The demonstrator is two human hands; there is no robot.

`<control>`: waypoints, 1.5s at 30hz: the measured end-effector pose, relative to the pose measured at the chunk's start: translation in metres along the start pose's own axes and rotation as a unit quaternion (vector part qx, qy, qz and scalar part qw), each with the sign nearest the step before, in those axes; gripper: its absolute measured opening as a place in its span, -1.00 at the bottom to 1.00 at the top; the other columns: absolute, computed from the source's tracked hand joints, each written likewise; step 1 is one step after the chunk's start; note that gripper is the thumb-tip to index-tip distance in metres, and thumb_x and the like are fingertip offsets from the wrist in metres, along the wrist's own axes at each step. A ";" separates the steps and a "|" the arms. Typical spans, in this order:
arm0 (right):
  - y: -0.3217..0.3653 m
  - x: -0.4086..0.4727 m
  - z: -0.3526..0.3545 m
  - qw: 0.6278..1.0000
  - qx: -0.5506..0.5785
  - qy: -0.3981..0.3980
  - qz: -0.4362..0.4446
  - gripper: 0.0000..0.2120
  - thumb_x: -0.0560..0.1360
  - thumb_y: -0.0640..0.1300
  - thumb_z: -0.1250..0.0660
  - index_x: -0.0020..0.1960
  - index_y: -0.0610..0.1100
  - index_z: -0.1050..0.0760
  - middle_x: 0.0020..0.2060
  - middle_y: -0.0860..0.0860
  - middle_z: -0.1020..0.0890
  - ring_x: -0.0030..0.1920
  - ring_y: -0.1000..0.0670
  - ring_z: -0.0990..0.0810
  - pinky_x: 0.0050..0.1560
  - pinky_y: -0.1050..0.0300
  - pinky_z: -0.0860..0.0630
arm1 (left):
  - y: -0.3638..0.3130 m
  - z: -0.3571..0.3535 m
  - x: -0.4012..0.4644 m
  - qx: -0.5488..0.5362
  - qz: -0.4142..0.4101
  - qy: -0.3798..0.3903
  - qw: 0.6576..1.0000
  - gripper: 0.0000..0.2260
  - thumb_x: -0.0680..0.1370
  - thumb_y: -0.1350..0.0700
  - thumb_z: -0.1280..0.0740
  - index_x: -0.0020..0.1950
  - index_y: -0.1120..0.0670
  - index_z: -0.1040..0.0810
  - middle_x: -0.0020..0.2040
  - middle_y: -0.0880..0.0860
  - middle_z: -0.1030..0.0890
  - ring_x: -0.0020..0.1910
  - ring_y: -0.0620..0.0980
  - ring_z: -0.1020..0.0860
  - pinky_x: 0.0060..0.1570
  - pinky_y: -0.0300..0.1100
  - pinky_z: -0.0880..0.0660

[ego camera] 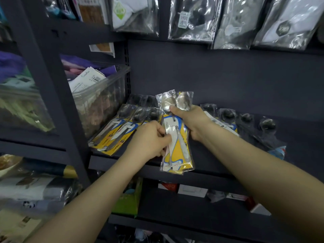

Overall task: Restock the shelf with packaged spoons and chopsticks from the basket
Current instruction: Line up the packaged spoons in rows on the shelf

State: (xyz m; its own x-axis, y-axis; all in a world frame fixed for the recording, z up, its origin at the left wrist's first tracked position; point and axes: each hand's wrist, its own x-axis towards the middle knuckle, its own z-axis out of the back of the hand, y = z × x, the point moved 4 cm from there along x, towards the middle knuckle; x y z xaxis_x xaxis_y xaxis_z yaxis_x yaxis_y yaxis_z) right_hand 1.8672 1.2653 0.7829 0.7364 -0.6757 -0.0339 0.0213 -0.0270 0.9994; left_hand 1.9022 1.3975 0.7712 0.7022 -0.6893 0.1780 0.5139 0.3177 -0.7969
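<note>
Shelving of dark metal [201, 174] fills your view, its plain back panel rising behind the middle shelf. On the left a dark upright post [57, 95] stands close beside your work, with a clear plastic bin [101, 95] of folded goods just beyond it. Bagged textiles [189, 20] hang above, well clear of your hands. On the shelf, packaged spoons lie in a row at the left [115, 132] and dark ones at the right [245, 123]; bare shelf shows between them, toward the near edge. Your right hand [191, 121] is clamped around the necks of two packaged spoons on yellow cards [177, 148], held over that gap and overhanging the near lip. Your left hand [150, 141] pinches their left edge.
</note>
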 end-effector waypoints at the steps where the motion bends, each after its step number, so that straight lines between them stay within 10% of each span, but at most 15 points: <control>1: -0.001 0.000 0.001 1.000 -0.006 -0.003 0.002 -0.88 0.44 -0.19 -0.41 -0.15 -0.24 -0.53 -0.30 -0.13 -0.61 -0.37 -0.05 -0.59 -0.19 0.02 -0.58 | 0.000 -0.001 0.000 -0.029 0.006 0.011 0.999 -0.86 0.49 0.06 -0.32 -0.19 0.11 -0.45 -0.38 0.05 -0.59 -0.43 0.00 -0.58 -0.38 -0.12 -0.57; 7: -0.001 -0.001 0.001 0.999 -0.034 -0.004 0.007 -0.75 0.47 -0.10 -0.38 0.02 -0.27 -0.56 -0.07 -0.21 -0.65 -0.12 -0.14 -0.61 0.08 -0.13 -0.55 | 0.002 -0.006 0.013 -0.101 0.040 -0.003 0.994 -0.77 0.51 0.05 -0.31 -0.25 0.14 -0.38 -0.35 0.05 -0.48 -0.39 -0.03 -0.46 -0.47 -0.21 -0.43; 11: 0.003 -0.004 0.014 0.993 -0.116 0.015 -0.007 -0.66 0.53 0.11 -0.22 -0.19 -0.16 -0.48 -0.34 -0.09 -0.57 -0.39 -0.03 -0.52 -0.38 0.14 -0.44 | 0.007 0.003 0.019 -0.144 0.055 0.005 0.988 -0.74 0.54 0.12 -0.27 -0.33 0.11 -0.33 -0.40 0.07 -0.38 -0.44 -0.03 -0.35 -0.49 -0.23 -0.34; 19: -0.005 0.010 0.055 0.974 -0.205 -0.018 -0.093 -0.84 0.46 -0.26 -0.16 -0.29 -0.13 -0.32 -0.45 -0.09 -0.29 -0.61 0.02 -0.19 -0.58 0.38 -0.10 | 0.013 0.005 0.026 0.163 -0.005 -0.022 0.986 -0.78 0.53 0.04 -0.27 -0.21 0.15 -0.40 -0.36 0.06 -0.39 -0.25 0.16 -0.46 -0.35 -0.09 -0.29; 23: -0.004 0.010 0.047 0.966 -0.247 -0.003 -0.071 -0.92 0.48 -0.35 -0.18 -0.16 -0.24 -0.41 -0.43 -0.11 -0.34 -0.69 0.08 -0.25 -0.63 0.42 -0.10 | 0.007 -0.001 0.029 0.277 -0.037 -0.044 0.959 -0.61 0.53 0.00 -0.26 0.27 0.16 -0.33 -0.31 0.08 -0.46 -0.26 0.14 -0.50 -0.42 -0.11 -0.30; 29: -0.012 0.021 0.043 0.911 -0.413 -0.015 0.001 -0.67 0.46 -0.27 -0.29 0.20 -0.34 -0.46 -0.07 -0.26 -0.62 -0.14 -0.23 -0.60 -0.20 -0.06 -0.53 | 0.022 0.015 0.010 0.269 -0.163 -0.006 0.949 -0.60 0.55 -0.10 -0.13 0.27 0.09 -0.46 0.24 0.08 -0.47 0.23 0.10 -0.43 0.19 -0.04 -0.41; 32: -0.013 0.017 0.039 0.854 -0.516 -0.033 0.051 -0.55 0.48 -0.15 -0.33 0.30 -0.29 -0.33 0.27 -0.23 -0.42 0.29 -0.23 -0.38 0.22 0.01 -0.39 | 0.043 0.031 -0.010 0.323 -0.181 0.032 0.928 -0.27 0.43 -0.38 0.12 0.36 0.04 -0.39 0.41 0.08 -0.38 0.39 0.11 -0.33 0.38 -0.03 -0.27; 35: -0.006 0.008 0.021 0.795 -0.580 -0.010 0.180 -0.45 0.51 0.00 -0.29 0.41 -0.20 -0.25 0.39 -0.21 -0.29 0.42 -0.22 -0.22 0.38 0.01 -0.19 | 0.058 0.036 -0.025 0.357 -0.150 0.097 0.917 -0.05 0.23 -0.52 0.39 0.46 -0.11 -0.17 0.53 -0.01 -0.13 0.52 0.04 -0.04 0.48 -0.06 -0.01; 39: -0.023 -0.008 -0.015 0.764 -0.562 0.255 0.185 -0.28 0.49 0.22 -0.20 0.51 -0.10 -0.11 0.53 -0.05 -0.11 0.53 -0.04 -0.04 0.51 0.10 -0.03 | 0.064 0.030 -0.030 0.378 -0.120 0.115 0.911 0.03 0.13 -0.51 0.52 0.50 -0.10 0.04 0.55 -0.04 0.01 0.53 -0.05 0.04 0.46 -0.17 0.08; 45: -0.037 -0.011 -0.024 0.680 -0.670 0.252 0.161 -0.21 0.52 0.28 -0.01 0.54 -0.17 0.16 0.55 -0.08 0.12 0.54 -0.04 0.10 0.53 0.03 0.03 | 0.061 0.021 -0.030 0.366 -0.137 0.076 0.917 -0.01 0.19 -0.49 0.49 0.49 -0.09 -0.05 0.53 -0.02 -0.12 0.51 0.02 -0.07 0.46 -0.08 -0.03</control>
State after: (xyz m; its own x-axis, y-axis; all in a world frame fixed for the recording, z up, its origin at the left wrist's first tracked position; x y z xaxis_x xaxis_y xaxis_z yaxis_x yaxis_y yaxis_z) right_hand 1.8748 1.2917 0.7463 0.9798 -0.1392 -0.1434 0.1509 0.9857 0.0747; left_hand 1.9223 1.4511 0.7295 0.4489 -0.8739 0.1865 0.8932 0.4326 -0.1228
